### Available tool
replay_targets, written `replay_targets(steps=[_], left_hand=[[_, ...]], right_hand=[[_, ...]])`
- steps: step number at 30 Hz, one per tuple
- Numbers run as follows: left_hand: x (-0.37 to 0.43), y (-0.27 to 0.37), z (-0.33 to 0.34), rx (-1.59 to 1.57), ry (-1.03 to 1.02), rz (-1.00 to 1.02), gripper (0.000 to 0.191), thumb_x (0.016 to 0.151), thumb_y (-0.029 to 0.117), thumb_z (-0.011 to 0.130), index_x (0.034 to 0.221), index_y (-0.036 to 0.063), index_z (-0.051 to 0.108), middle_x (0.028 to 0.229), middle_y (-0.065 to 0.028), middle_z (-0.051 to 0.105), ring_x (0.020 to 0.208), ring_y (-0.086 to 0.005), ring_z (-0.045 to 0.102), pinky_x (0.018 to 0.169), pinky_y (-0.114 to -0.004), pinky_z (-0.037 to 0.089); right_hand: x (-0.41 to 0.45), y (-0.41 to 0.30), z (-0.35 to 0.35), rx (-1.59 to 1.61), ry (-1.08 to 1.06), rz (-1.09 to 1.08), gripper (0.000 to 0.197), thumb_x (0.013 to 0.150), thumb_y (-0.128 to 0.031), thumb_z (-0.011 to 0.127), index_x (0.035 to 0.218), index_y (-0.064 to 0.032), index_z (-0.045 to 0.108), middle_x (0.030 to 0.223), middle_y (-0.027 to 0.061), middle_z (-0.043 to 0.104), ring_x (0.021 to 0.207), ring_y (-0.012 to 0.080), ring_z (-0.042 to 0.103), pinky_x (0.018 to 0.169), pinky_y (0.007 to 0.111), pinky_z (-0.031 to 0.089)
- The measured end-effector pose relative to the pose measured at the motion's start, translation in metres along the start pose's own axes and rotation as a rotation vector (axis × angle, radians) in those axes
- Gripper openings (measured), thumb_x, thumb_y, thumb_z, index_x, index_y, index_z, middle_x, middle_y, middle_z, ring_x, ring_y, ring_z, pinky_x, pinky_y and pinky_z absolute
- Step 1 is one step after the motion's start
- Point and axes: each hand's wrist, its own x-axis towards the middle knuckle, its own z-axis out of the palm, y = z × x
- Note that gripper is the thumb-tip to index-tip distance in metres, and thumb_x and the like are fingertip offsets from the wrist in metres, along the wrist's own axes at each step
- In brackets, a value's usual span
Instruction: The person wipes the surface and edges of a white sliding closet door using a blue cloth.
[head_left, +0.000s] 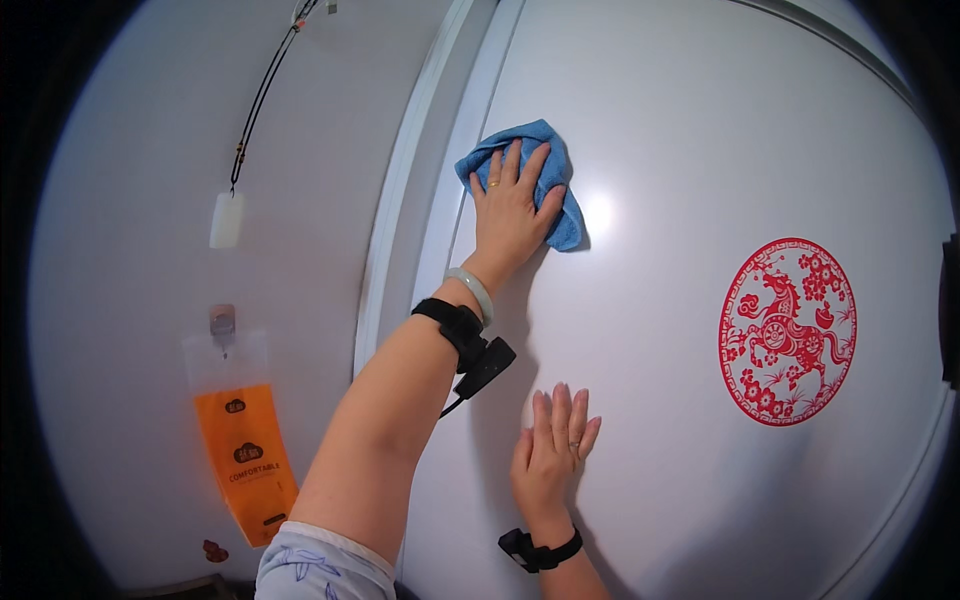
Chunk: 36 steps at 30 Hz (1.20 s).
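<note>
My left hand (511, 206) presses a blue cloth (566, 217) against a smooth white door (637, 315), near its left edge. The fingers are spread over the folded fabric, and part of the cloth is hidden beneath the palm. A pale bangle (475, 292) and a black strap with a device (480, 360) circle that wrist. Lower down, my right hand (551, 457) rests against or just off the same white surface with nothing in it, fingers pointing up. Another black strapped device (540, 551) is on the right wrist.
A red oval horse paper-cut (787, 332) is on the door, and a dark handle (949, 311) is at far right. Left of the white frame (401, 187), a pale pendant (227, 221) dangles from a cord. An orange tissue pack (247, 469) hangs below a hook (223, 320).
</note>
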Motion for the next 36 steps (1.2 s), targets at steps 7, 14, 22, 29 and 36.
replay_targets(steps=[7, 14, 22, 29, 36], left_hand=[[-0.050, -0.014, -0.011, -0.011, 0.003, 0.053, 0.055, 0.089, 0.034, 0.054, 0.140, 0.0189, 0.043, 0.149, -0.0170, 0.031, 0.137, -0.0418, 0.025, 0.110, -0.062, 0.011], [-0.125, -0.030, -0.035, 0.012, -0.096, 0.047, 0.055, 0.087, 0.032, 0.054, 0.139, 0.0148, 0.044, 0.148, -0.0200, 0.030, 0.138, -0.0423, 0.023, 0.112, -0.059, 0.005], [-0.169, -0.042, -0.046, 0.016, -0.162, 0.048, 0.055, 0.088, 0.037, 0.052, 0.138, 0.0148, 0.046, 0.147, -0.0216, 0.032, 0.138, -0.0417, 0.024, 0.112, -0.059, 0.003], [-0.112, -0.050, -0.036, 0.096, -0.105, 0.123, 0.054, 0.089, 0.036, 0.051, 0.140, 0.0185, 0.043, 0.148, -0.0183, 0.032, 0.137, -0.0419, 0.024, 0.110, -0.062, 0.008], [-0.019, -0.066, -0.023, 0.141, -0.004, 0.122, 0.050, 0.092, 0.031, 0.053, 0.139, 0.0185, 0.043, 0.147, -0.0197, 0.034, 0.135, -0.0434, 0.027, 0.109, -0.059, 0.019]], right_hand=[[0.002, -0.007, 0.003, -0.021, -0.002, 0.043, 0.046, 0.084, -0.007, 0.056, 0.131, -0.0068, 0.054, 0.145, 0.0120, 0.042, 0.141, 0.0345, 0.023, 0.114, 0.050, 0.000], [0.001, -0.006, 0.006, -0.038, 0.004, 0.022, 0.045, 0.085, -0.007, 0.056, 0.130, -0.0063, 0.054, 0.146, 0.0123, 0.040, 0.142, 0.0362, 0.022, 0.114, 0.051, 0.000], [-0.001, -0.004, 0.004, -0.030, -0.024, 0.021, 0.044, 0.085, -0.006, 0.056, 0.129, -0.0057, 0.054, 0.145, 0.0129, 0.040, 0.142, 0.0365, 0.022, 0.114, 0.052, 0.001], [0.000, -0.001, 0.004, -0.039, -0.022, 0.009, 0.045, 0.084, -0.006, 0.056, 0.129, -0.0064, 0.054, 0.145, 0.0129, 0.041, 0.141, 0.0364, 0.022, 0.114, 0.052, 0.001], [-0.002, -0.002, 0.006, -0.040, -0.034, 0.015, 0.042, 0.084, -0.005, 0.056, 0.126, -0.0061, 0.057, 0.144, 0.0126, 0.042, 0.142, 0.0361, 0.020, 0.114, 0.053, 0.001]])
